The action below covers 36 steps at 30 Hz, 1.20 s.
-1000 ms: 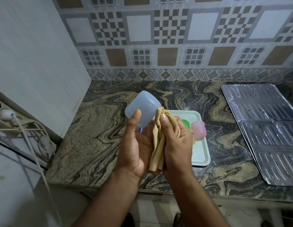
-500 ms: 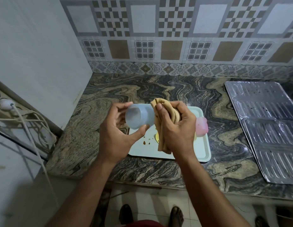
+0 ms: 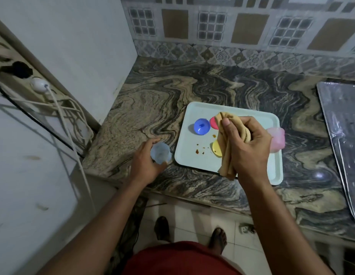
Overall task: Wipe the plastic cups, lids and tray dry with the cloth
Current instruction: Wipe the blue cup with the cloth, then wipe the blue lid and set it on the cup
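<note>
Fingers of the left hand (image 3: 147,163) curl round the blue cup (image 3: 160,155) beside the tray (image 3: 192,155); the right hand (image 3: 250,143) grips the bunched cloth (image 3: 228,155) above it.

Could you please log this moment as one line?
left hand: holds blue cup on counter | right hand: grips cloth over tray

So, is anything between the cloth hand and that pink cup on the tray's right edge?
Nothing visible: the right hand gripping the cloth hangs right beside the pink cup, partly covering it.
</note>
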Motion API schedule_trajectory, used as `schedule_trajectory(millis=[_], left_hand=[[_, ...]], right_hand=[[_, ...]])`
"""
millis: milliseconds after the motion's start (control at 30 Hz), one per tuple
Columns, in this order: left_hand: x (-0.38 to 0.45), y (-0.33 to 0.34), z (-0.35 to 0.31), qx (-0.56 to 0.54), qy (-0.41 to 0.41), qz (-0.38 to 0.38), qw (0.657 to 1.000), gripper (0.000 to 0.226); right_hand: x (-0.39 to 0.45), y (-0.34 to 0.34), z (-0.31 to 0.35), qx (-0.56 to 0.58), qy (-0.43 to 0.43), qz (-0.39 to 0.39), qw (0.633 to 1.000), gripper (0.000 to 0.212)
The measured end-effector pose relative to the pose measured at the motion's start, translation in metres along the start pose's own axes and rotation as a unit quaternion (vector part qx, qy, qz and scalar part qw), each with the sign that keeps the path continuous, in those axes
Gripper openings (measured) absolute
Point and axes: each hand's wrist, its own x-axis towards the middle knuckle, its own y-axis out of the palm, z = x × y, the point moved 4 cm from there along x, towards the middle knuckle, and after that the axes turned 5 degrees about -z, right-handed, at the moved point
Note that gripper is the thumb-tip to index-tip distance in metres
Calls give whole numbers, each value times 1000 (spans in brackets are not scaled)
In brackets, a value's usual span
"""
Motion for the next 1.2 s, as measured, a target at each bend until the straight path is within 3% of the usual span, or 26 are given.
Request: schedule_trajectory(millis=[267, 367, 567, 667, 767, 1000, 1100, 1200], left_hand=[[5, 11, 22, 31, -27, 39, 998, 76], [9, 8, 16, 45, -16, 21, 999, 83], [52, 22, -46, 113, 116, -28, 986, 40], [79, 52, -73, 197, 217, 18, 956, 33], [102, 80, -85, 277, 298, 45, 912, 40], [123, 103, -90, 359, 384, 88, 846, 28], [124, 106, -92, 345, 391, 65, 851, 14], [126, 106, -96, 290, 368, 31, 883, 5]], right_hand=[[0, -5, -6, 5, 15, 0, 1000, 10], [1, -12, -6, 12, 19, -8, 1000, 5], [-1, -31, -8, 34, 39, -37, 998, 3], [-3, -40, -12, 20, 41, -39, 998, 4], [-7, -53, -15, 16, 37, -46, 998, 5], [-18, -86, -25, 25, 60, -100, 993, 7], [-21, -93, -28, 20, 68, -109, 992, 12], [-20, -94, -30, 13, 69, -112, 991, 11]])
